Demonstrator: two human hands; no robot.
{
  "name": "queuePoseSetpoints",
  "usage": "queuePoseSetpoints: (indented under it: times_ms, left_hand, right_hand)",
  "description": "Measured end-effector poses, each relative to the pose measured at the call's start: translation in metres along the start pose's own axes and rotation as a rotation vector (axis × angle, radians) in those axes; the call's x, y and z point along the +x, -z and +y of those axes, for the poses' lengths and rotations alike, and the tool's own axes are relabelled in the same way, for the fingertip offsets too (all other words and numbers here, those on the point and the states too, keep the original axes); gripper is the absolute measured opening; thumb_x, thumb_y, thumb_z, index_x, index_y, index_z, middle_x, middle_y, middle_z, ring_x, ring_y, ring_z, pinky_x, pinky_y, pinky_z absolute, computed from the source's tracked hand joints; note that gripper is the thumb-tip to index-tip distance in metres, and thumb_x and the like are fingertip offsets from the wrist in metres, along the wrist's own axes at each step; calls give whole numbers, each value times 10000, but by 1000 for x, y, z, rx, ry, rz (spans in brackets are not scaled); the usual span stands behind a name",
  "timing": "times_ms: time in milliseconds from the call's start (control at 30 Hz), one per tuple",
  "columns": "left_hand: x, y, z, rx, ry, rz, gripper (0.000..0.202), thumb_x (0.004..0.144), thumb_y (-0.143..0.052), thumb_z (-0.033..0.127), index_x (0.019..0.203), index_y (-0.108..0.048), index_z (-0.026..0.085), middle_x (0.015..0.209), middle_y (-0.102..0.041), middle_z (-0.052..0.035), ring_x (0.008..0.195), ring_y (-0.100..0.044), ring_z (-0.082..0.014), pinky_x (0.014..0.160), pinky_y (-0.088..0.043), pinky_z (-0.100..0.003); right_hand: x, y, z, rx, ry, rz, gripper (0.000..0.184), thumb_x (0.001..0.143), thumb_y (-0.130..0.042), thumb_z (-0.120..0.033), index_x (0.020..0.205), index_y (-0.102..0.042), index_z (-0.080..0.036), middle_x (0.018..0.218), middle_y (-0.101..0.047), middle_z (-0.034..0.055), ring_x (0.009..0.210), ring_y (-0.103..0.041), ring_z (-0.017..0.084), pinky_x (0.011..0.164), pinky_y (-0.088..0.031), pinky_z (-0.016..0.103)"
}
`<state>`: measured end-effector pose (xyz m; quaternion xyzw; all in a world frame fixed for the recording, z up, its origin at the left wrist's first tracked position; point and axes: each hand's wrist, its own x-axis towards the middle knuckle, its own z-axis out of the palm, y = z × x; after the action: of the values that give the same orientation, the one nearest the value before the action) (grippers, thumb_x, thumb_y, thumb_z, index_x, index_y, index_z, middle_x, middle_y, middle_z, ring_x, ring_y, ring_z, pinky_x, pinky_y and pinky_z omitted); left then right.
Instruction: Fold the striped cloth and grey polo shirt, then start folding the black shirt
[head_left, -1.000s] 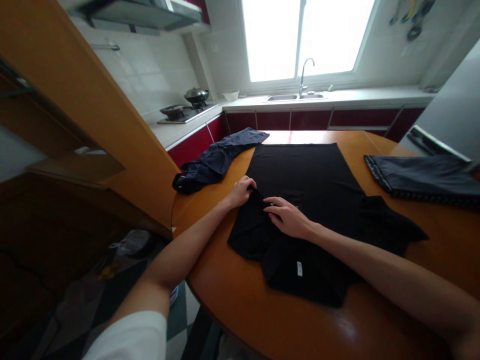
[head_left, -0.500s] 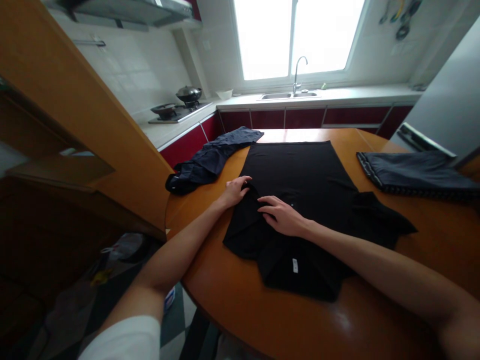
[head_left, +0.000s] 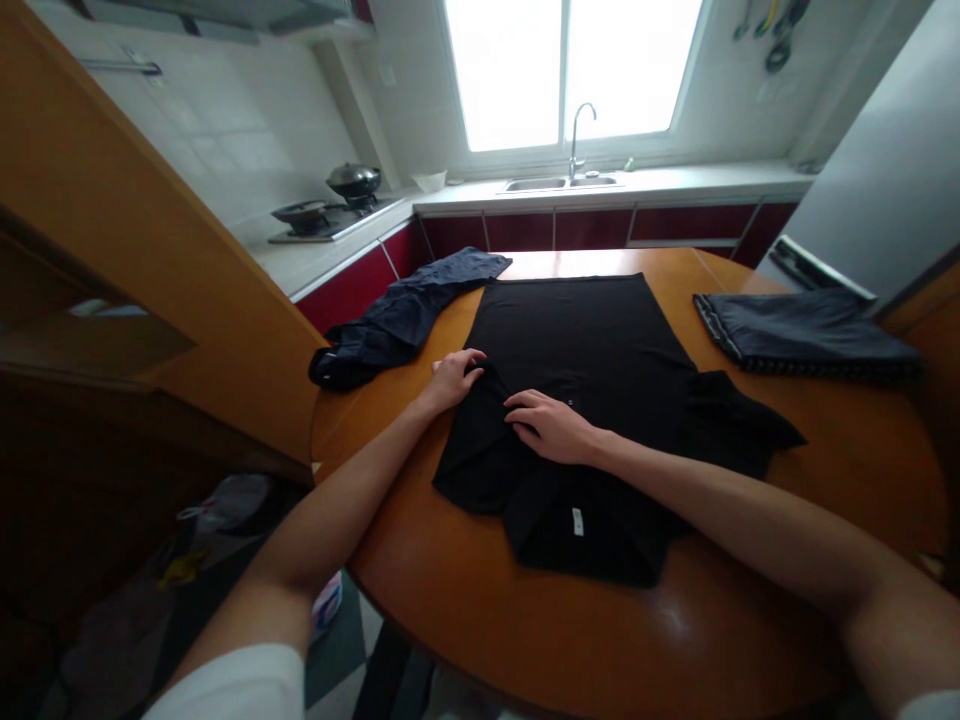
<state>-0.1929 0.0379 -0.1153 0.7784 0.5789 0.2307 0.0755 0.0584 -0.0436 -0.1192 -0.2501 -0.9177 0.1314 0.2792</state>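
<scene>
A black T-shirt [head_left: 600, 350] lies spread on the round wooden table [head_left: 847, 450], its collar and white label towards me. My left hand [head_left: 452, 375] rests at the shirt's left edge, fingers curled onto the folded-in left sleeve. My right hand [head_left: 549, 424] lies on the same sleeve fold just to the right, fingers bent and pressing the cloth. The right sleeve sticks out flat on the right.
A crumpled dark blue garment [head_left: 405, 315] lies at the table's far left edge. A folded dark garment [head_left: 802, 335] sits at the far right. Behind are a counter with a sink [head_left: 559, 183], a stove with pots [head_left: 330, 205], and a wooden cabinet panel [head_left: 150, 250] on the left.
Both hands stay on the left sleeve fold; only the view has shifted slightly, moving everything a little left and up in the picture.
</scene>
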Motion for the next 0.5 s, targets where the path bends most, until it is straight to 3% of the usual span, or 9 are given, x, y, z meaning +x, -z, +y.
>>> queuePoseSetpoints:
  times_ms: [300,500]
  left_hand:
    - [4,-6,-13,-125,0,1,364,844,-563,89,1148,-694,240,1093,-730,-48,1048,-672,-240,945,-512,-374]
    - [5,-9,-21,-153,-9,-4,393,830,-545,76,1159,-689,236,1113,-731,-44,1063,-672,-229,973,-510,-371]
  right_hand:
    - [0,-1,1,11,-5,3,237,959,-543,-158,1077,-747,-178,1274,-642,121,1205,-590,231,1050,-492,373]
    - [0,1,0,11,-7,0,238,956,-537,-149,1069,-747,-161,1269,-643,129,1194,-594,236,1047,-494,379]
